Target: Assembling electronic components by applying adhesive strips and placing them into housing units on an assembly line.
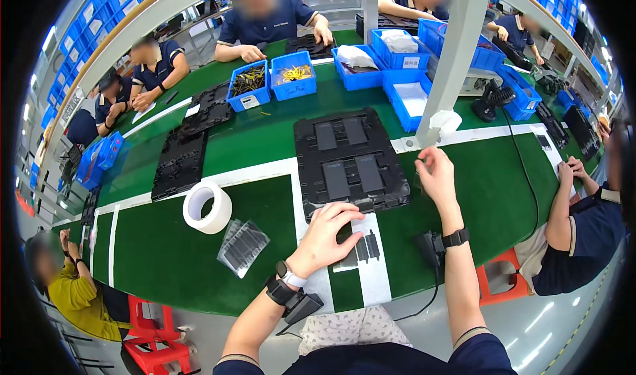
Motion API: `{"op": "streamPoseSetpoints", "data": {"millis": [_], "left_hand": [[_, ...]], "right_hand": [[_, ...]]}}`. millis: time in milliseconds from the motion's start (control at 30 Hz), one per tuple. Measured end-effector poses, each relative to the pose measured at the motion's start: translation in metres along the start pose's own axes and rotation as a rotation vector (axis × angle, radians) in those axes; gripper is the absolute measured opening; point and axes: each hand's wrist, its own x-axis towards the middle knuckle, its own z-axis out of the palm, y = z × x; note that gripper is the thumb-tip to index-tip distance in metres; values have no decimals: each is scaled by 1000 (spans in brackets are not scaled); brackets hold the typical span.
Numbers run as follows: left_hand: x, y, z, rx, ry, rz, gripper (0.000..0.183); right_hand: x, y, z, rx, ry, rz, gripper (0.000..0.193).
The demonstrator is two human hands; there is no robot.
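Observation:
My left hand (pixel 328 234) is over the near edge of a black molded tray (pixel 391 169), thumb and fingers apart. Beneath it and beside its thumb, thin black strips (pixel 367 246) lie on a white band of the green table. Farther right, my right hand (pixel 437 175) is raised by the tray's right edge with fingers curled together. Whatever its fingertips pinch, if anything, is too small to make out. Several flat dark rectangular pieces (pixel 336 180) sit in the tray's recesses. Each wrist wears a black strapped device.
A white tape roll (pixel 218 206) and clear bags of black strips (pixel 242 246) lie to the left. More black trays (pixel 179 161) are beyond them. Blue bins (pixel 292 77) stand along the far side. A metal post (pixel 450 63) rises behind my right hand. Other people work around the table.

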Motion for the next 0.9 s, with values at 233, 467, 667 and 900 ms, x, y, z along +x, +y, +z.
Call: {"op": "streamPoseSetpoints", "data": {"millis": [233,467,667,900], "left_hand": [[-5,-11,3,65,-59,-98,39],[-3,-13,5,60,-66,-101,36],[-4,-11,3,71,-53,-125,35],[1,-11,6,-72,85,-138,37]], "right_hand": [[51,-51,50,258,-470,-201,13],[75,-21,105,194,-442,-149,21],[70,-24,107,197,-163,-345,24],[65,-48,70,502,-289,-6,21]]}}
